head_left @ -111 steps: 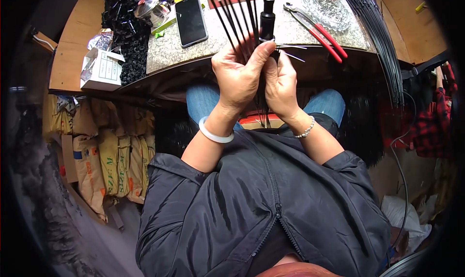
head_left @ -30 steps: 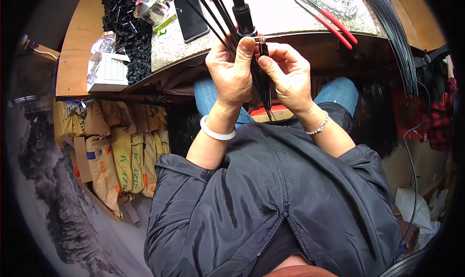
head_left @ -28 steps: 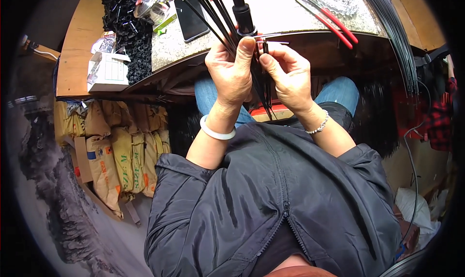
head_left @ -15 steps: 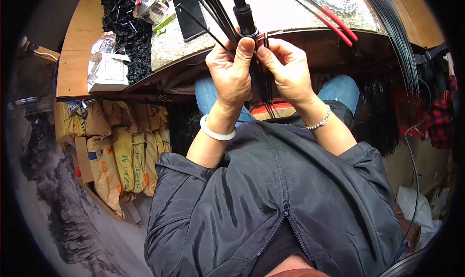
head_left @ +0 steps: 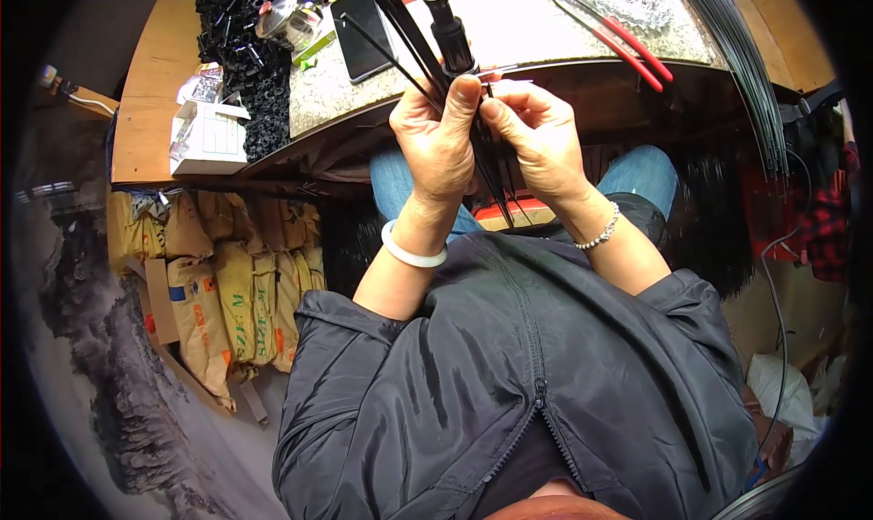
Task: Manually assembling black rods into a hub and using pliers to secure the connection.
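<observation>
My left hand (head_left: 438,142) is closed around a bundle of thin black rods (head_left: 409,33) that slants up to the left and runs down between my hands. Its thumb presses at the base of a black stepped plastic tube (head_left: 449,40), which stands up with its round open end on top. Right beside it, my right hand (head_left: 544,142) is closed, thumb against bent fingers, at the tube's base. A few thin ends stick out by those fingertips, but what exactly it pinches is hidden.
On the bench lie a dark phone (head_left: 362,38), red-handled pliers (head_left: 627,47) and a heap of small black parts (head_left: 241,56). A white box (head_left: 209,140) sits at the left. More black rods (head_left: 755,74) hang over the right edge. Stacked sacks (head_left: 214,283) stand below left.
The black tube has tipped slightly left and its top has come a little lower. My hands stay together in nearly the same place; the view has shifted slightly.
</observation>
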Demonstrator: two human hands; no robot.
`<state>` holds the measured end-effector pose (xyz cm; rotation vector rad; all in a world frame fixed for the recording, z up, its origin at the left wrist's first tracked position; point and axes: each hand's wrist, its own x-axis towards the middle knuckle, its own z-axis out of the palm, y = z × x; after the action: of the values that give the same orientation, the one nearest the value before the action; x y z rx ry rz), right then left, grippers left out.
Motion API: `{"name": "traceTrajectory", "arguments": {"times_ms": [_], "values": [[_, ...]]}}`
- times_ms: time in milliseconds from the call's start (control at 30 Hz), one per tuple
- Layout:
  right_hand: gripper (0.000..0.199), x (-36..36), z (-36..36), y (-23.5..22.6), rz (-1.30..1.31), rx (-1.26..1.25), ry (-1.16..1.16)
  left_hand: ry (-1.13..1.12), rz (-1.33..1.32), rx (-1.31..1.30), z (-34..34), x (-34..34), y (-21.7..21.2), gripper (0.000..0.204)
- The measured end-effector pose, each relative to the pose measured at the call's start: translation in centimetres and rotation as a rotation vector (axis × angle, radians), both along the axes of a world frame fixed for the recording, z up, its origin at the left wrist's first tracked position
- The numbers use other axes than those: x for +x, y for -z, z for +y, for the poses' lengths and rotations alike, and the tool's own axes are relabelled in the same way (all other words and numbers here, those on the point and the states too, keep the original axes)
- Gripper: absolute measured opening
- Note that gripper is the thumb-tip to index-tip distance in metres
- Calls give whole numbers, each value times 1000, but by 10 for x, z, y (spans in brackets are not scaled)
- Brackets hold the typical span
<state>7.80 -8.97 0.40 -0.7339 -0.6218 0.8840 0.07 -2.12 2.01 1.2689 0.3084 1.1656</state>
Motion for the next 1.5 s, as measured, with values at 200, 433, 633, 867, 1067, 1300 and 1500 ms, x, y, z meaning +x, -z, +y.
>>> {"name": "traceTrajectory", "arguments": {"times_ms": [200,433,633,867,1067,1300,1500], "values": [[10,9,4,-4,8,-52,-86,3,38,-22,-1,0,-1,41],[13,4,2,0,105,-50,-42,103,-13,-90,-2,1,-3,48],[16,0,3,-2,144,-69,-43,109,-58,-112,-3,1,-1,43],[12,15,9,19,272,83,-265,157,-89,-142,-7,2,-1,39],[16,25,9,5,237,-31,-303,230,-96,-154,-6,-1,-2,44],[38,6,7,29,-91,53,-113,310,-72,-148,9,4,-10,60],[26,-7,-7,36,-521,-271,-207,557,-307,-182,25,4,-23,67]]}}
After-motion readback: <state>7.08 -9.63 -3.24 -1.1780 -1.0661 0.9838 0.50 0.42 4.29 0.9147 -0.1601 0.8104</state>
